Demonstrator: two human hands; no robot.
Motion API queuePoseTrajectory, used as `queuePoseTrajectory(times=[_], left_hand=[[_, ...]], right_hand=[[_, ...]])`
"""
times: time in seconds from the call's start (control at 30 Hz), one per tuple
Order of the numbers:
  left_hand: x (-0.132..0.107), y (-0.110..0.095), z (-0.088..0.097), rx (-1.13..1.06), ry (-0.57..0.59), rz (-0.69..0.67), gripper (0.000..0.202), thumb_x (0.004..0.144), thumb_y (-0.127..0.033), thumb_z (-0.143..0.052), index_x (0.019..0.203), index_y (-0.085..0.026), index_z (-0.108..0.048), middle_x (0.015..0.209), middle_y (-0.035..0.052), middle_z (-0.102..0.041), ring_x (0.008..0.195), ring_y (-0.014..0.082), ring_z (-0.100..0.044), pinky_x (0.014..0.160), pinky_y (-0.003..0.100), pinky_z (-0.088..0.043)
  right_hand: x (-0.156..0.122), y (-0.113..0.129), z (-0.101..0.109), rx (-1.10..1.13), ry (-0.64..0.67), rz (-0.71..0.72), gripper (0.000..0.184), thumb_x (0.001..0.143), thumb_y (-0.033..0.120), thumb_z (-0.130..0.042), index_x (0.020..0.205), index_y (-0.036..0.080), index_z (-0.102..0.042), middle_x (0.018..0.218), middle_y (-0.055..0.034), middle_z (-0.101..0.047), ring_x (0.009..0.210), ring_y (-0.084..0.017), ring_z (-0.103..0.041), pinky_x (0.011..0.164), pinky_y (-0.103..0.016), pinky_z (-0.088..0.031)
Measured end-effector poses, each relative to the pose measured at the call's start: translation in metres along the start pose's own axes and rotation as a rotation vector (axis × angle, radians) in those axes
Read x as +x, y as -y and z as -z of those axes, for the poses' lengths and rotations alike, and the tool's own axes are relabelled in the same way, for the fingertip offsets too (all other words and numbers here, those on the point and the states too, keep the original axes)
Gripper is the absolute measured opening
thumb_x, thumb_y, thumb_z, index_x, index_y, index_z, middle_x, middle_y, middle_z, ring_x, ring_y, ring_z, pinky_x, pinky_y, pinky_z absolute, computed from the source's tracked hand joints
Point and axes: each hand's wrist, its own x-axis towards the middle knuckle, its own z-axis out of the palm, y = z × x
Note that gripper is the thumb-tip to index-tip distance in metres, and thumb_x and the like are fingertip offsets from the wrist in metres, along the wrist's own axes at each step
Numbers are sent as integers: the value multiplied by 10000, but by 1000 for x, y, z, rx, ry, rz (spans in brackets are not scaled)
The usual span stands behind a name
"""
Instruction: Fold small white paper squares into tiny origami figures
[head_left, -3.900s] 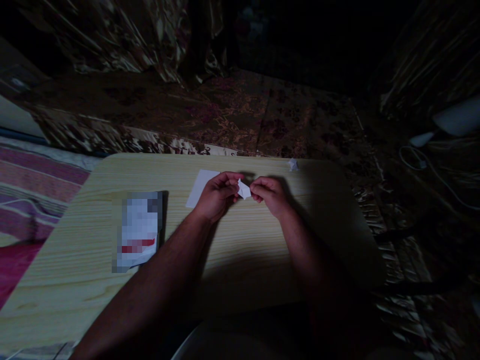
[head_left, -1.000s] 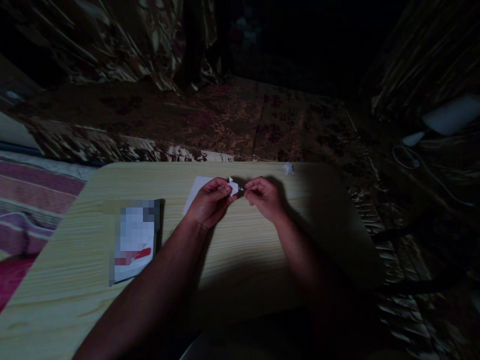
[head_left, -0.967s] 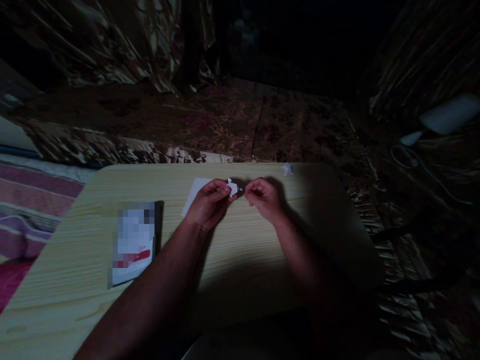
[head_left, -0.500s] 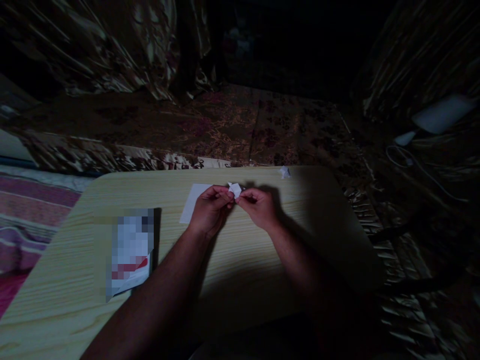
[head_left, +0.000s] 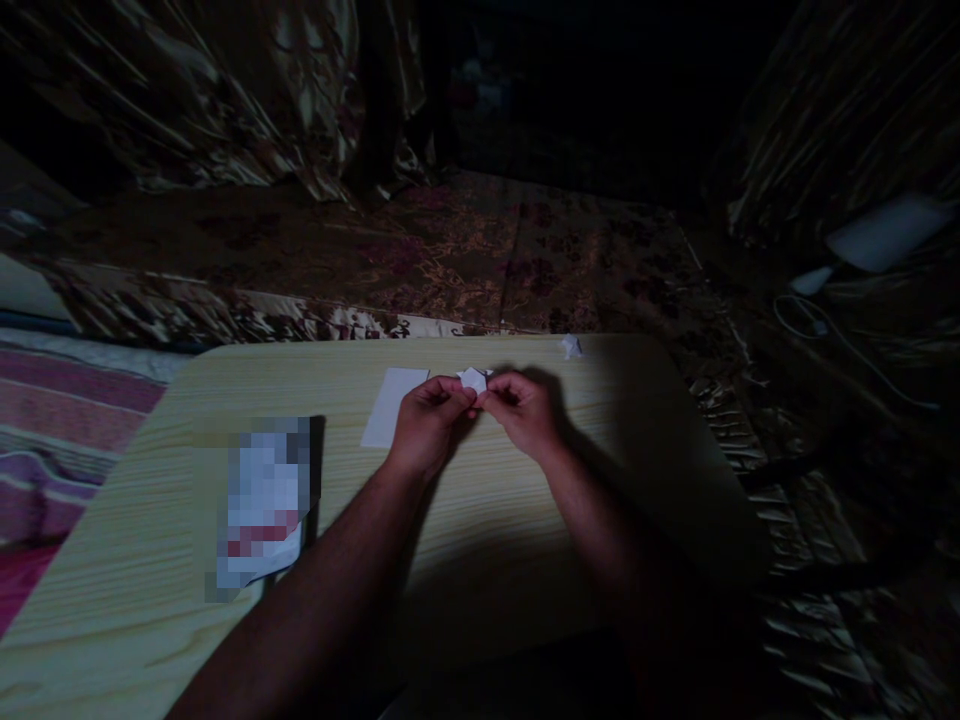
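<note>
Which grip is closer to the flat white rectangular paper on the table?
Left. The left grip overlaps the right edge of the flat white paper in view; contact is unclear. The right grip is farther away, to its right.

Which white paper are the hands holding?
The small folded paper pinched by the left hand and right hand. The other folded paper sits farther back on the table; the flat paper lies left of both.

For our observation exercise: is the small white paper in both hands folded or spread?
Folded: the small white paper shows angular edges and pointed tips.
</note>
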Motion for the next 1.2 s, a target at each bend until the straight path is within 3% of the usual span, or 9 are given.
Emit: queuePoseTrajectory(times=[0.2, 0.33, 0.57, 0.8, 1.1, 1.2], left_hand=[[1, -3, 0, -128, 16, -28, 196, 705, -254, -725, 853, -151, -647, 807, 44, -665, 699, 134, -605, 624, 259, -470], [3, -5, 1, -165, 32, -24, 235, 709, -246, -720, 917, -156, -656, 785, 43, -661, 637, 111, -574, 594, 243, -447], [2, -4, 5, -157, 79, -31, 116, 728, -218, -693, 795, -143, -635, 663, 20, -609, 580, 103, -540, 577, 238, -421], [3, -5, 8, -241, 178, 86, 130, 710, -213, -693, 766, -153, -592, 597, 5, -558, 558, 112, -520, 566, 246, -416], [5, -6, 9, -259, 152, 63, 110, 718, -195, -667, 798, -154, -604, 603, 0, -548, 542, 99, -499, 552, 233, -403], [4, -7, 7, -244, 133, 33, 115, 741, -235, -654, 814, -163, -603, 612, 0, -549, 545, 104, -497, 553, 240, -409]], right_hand=[[1, -3, 6, -57, 29, -4, 198, 729, 364, -654, 725, 174, -598, 598, 32, -541, 515, -84, -456, 503, -220, -370], [2, -5, 10, -48, 87, -28, 227, 728, 390, -657, 727, 174, -588, 592, 34, -525, 501, -83, -438, 481, -220, -343], [1, -4, 12, 23, 183, -65, 253, 719, 401, -677, 702, 177, -561, 552, 49, -487, 482, -77, -414, 473, -215, -322], [0, -3, 15, 72, 288, -109, 291, 701, 443, -688, 705, 179, -566, 567, 40, -518, 488, -80, -449, 488, -214, -362], [-1, -1, 14, 119, 276, -110, 284, 691, 431, -700, 705, 184, -562, 597, 34, -532, 494, -83, -465, 486, -221, -380], [-1, 1, 14, 92, 196, -74, 263, 705, 412, -694, 706, 179, -572, 574, 36, -525, 485, -83, -453, 481, -222, -362]])
